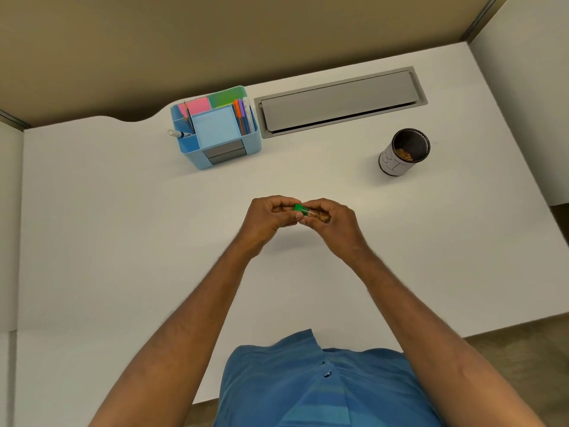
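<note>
Both hands meet above the middle of the white desk (123, 226). My left hand (268, 218) pinches a small green piece (300, 208) between thumb and fingertips. My right hand (334, 224) curls round a small clear box (323, 216) with brownish contents, joined to the green piece. Fingers hide most of the box. A dark mesh cup (405, 152) with a white paper label stands at the right, with brownish bits at its bottom.
A blue desk organiser (215, 127) with sticky notes, pens and a marker stands at the back centre-left. A grey cable hatch (340, 101) is set into the desk behind. Partition walls close off the back and the right side.
</note>
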`<state>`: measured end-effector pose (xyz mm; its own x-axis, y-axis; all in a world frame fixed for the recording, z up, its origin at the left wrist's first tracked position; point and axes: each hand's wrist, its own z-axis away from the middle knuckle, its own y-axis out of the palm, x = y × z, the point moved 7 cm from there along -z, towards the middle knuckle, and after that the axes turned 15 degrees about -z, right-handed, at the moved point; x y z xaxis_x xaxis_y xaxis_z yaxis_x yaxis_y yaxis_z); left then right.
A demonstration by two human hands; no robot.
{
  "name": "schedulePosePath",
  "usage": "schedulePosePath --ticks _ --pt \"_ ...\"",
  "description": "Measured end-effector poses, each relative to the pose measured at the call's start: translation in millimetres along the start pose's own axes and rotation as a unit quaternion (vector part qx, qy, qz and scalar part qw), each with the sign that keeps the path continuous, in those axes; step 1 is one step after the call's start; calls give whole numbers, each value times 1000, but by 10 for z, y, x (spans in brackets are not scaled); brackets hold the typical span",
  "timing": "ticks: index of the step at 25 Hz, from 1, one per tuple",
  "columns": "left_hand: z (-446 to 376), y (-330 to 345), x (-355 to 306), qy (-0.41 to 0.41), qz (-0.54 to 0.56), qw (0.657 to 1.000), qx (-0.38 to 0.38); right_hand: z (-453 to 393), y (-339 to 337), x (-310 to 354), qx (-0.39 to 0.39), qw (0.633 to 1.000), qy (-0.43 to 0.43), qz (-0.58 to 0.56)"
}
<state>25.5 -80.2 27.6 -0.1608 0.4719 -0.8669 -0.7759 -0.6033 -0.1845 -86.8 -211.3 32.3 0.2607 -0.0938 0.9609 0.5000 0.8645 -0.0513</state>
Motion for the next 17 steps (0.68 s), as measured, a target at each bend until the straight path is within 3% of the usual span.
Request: schedulePosePath --ticks 5,10,17 --pt "57 135 -168 10 -16 1000 2 31 -199 82 23 1000 9 -8" --pt "73 311 -273 7 -17 999 -26 95 -383 121 -6 1000 -9 5" --pt "45 471 -332 -8 -26 1000 7 97 -558 148 22 998 -9 53"
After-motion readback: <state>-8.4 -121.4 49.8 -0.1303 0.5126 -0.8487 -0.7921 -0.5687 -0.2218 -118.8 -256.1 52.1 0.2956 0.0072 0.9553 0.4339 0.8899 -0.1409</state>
